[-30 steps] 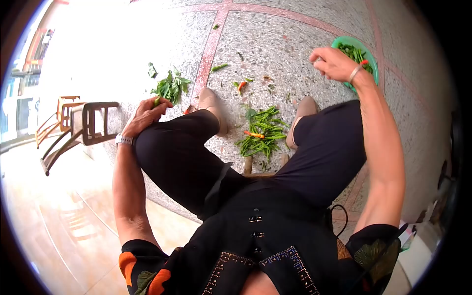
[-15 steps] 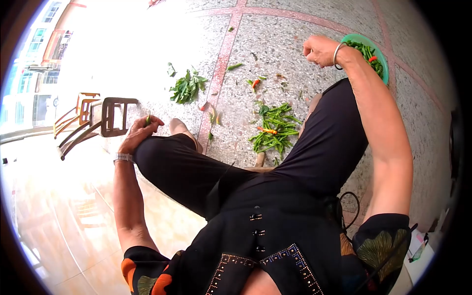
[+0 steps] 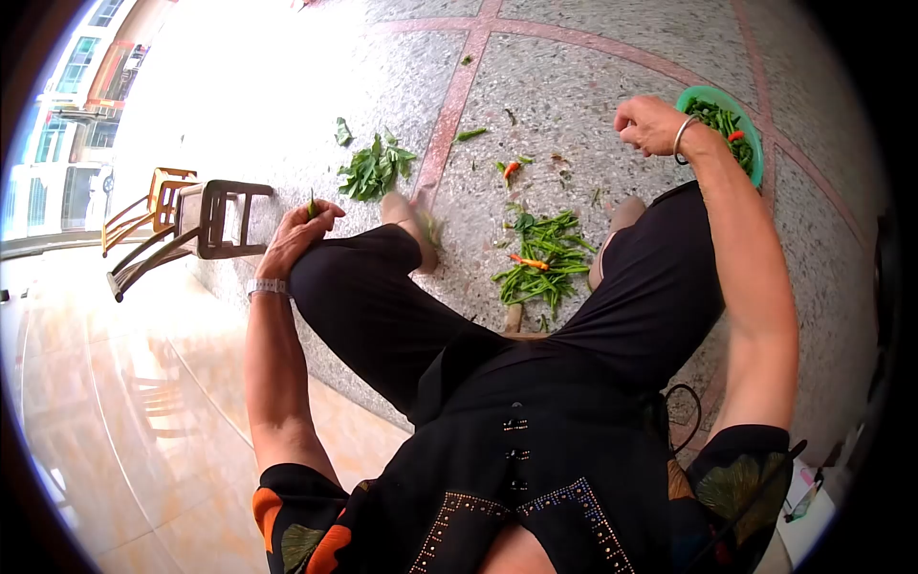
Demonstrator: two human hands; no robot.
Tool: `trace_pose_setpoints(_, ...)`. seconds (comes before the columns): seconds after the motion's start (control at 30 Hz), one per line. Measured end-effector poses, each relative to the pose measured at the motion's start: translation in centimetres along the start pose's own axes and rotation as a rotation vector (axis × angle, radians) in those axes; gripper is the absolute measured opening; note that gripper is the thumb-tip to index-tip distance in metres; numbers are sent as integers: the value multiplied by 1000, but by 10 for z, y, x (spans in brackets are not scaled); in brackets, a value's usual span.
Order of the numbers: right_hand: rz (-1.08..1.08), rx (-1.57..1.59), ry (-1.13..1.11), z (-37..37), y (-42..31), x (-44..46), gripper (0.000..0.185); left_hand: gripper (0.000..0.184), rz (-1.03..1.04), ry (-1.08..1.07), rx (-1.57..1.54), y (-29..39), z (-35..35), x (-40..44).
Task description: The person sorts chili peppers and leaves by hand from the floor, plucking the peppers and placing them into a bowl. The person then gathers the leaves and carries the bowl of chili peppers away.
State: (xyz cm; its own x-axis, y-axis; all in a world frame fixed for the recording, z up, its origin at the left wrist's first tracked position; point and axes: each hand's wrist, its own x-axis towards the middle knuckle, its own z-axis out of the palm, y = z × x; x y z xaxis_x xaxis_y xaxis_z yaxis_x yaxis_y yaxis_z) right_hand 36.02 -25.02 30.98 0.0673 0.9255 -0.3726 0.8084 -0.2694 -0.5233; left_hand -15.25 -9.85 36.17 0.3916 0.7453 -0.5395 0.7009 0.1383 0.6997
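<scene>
My left hand (image 3: 298, 235) lies over my left knee with its fingers closed on a green chili pepper (image 3: 312, 205), whose tip sticks up. My right hand (image 3: 654, 126) hangs beyond my right knee, just left of a green bowl (image 3: 761, 161). Its fingers are curled, and anything inside them is hidden. Several green chilies (image 3: 715, 117) and a red one (image 3: 735, 136) fill the bowl. Between my feet lies a pile of green chilies (image 3: 541, 273) with an orange chili (image 3: 529, 262) on top.
Leafy greens (image 3: 375, 170) lie on the speckled floor past my left foot (image 3: 411, 230). A red chili (image 3: 512, 170) and a single green chili (image 3: 470, 134) are scattered ahead. A brown stool (image 3: 226, 220) and an orange-toned stool (image 3: 168, 196) stand at left.
My left foot and knee have shifted inward to the right, the foot now close to the scraps. My left hand moved along with the knee, still holding the chili. The view has turned slightly.
</scene>
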Motion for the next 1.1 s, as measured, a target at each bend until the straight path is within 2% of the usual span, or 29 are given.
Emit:
trace_pose_setpoints(0.17,1,24,6,0,7,-10,16,18,89,-14,26,33,23,27)
trace_pose_setpoints(0.33,2,68,62,-1,18,-20,14,14,142,-160,-23,66,45,42)
trace_pose_setpoints(0.43,9,76,23,0,28,-24,17,13,215,-177,11,78,55,49)
trace_pose_setpoints(0.57,74,119,-9,-1,34,-33,19,21,321,-92,111,76,71,63)
trace_pose_setpoints(0.7,40,120,60,-7,38,-42,18,20,412,81,253,62,91,90)
trace_pose_setpoints(0.83,55,119,71,-2,40,-40,17,23,406,-22,175,76,103,102)
trace_pose_setpoints(0.93,67,28,24,-8,35,-39,16,21,388,-38,258,92,105,88)
trace_pose_setpoints(1.1,46,119,73,-4,35,-41,14,20,384,-65,202,113,104,66)
